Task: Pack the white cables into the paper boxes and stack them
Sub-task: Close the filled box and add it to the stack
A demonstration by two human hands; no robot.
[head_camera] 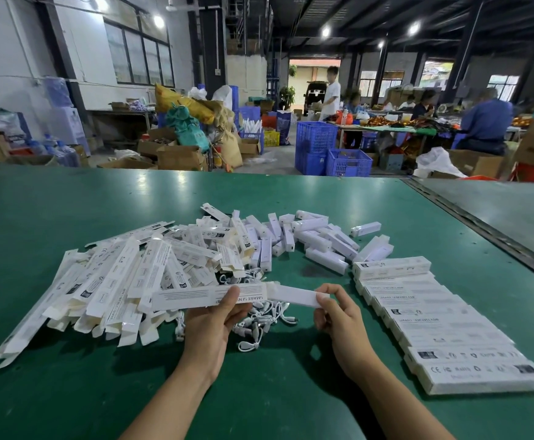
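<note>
Fingers of the left hand (211,322) curl round one end of a long white printed paper box (192,296), thumb on top, holding it level just above the green desk (69,392). The right hand (338,322) pinches the far end of a plain white oblong piece (294,296) between thumb and fingertips, its other end at the box mouth. Whether that piece is an inner tray or the product itself I cannot say from where I stand. Directly beneath lies the tangle of thin white cables (259,322), loose on the desk between both hands. Those cables look light and limp, so they would likely flop and snag. Gathering one into a loop and pinching the bundle near its plugs seems the sound hold. The box is thin card, probably easy to crush, and best gripped by its long edges. Flat unfolded cartons (100,281) heap at left, and filled boxes (434,322) lie in a row at right.
</note>
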